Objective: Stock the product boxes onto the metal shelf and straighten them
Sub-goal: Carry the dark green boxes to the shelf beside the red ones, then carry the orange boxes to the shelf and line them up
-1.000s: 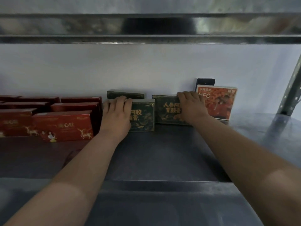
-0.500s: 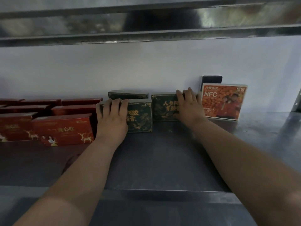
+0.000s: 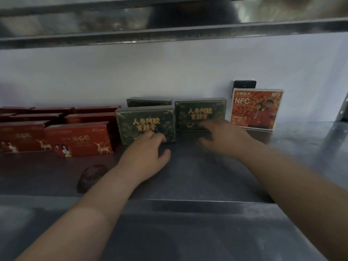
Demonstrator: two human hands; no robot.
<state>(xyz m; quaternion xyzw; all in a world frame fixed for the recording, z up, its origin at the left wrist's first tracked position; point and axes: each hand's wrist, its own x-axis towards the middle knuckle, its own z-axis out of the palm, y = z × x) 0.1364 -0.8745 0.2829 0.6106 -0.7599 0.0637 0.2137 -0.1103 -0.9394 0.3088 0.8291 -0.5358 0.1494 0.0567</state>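
Two dark green boxes with gold lettering stand upright on the metal shelf (image 3: 207, 178). The left green box (image 3: 143, 121) sits nearer me, the right green box (image 3: 199, 112) slightly farther back. A third green box (image 3: 148, 102) stands behind them against the wall. My left hand (image 3: 148, 149) rests low in front of the left box, fingertips at its bottom edge. My right hand (image 3: 224, 136), blurred, hovers before the lower right part of the right box with fingers spread. Neither hand holds anything.
Several red boxes (image 3: 81, 138) stand in rows at the left. An orange NFC box (image 3: 256, 108) stands at the right, a black device (image 3: 244, 84) behind it. A dark red smudge (image 3: 92, 176) marks the shelf. An upper shelf (image 3: 169, 21) hangs overhead.
Both hands have come off the tops of the green boxes and drawn back toward me, down to the boxes' lower fronts. The boxes' faces are now uncovered.
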